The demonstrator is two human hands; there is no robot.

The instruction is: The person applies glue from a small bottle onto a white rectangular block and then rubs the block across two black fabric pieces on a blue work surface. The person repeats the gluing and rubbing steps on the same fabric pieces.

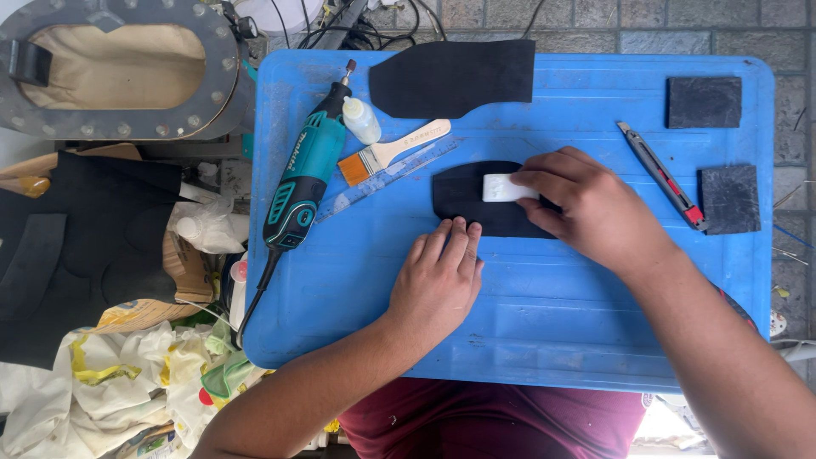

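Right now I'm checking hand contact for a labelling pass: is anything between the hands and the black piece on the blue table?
Left hand: nothing, its fingertips press directly on the black piece. Right hand: a small white block sits under its fingers, on the piece.

On the plastic table, a flat rubber piece lies near the middle, with a small block on top of it. Left of it lie a ruler, a paintbrush, a squeeze bottle and, farthest left, a rotary tool. Behind it lies a larger rubber sheet. To the right lies a utility knife, and beyond it two square pads, one behind the other.
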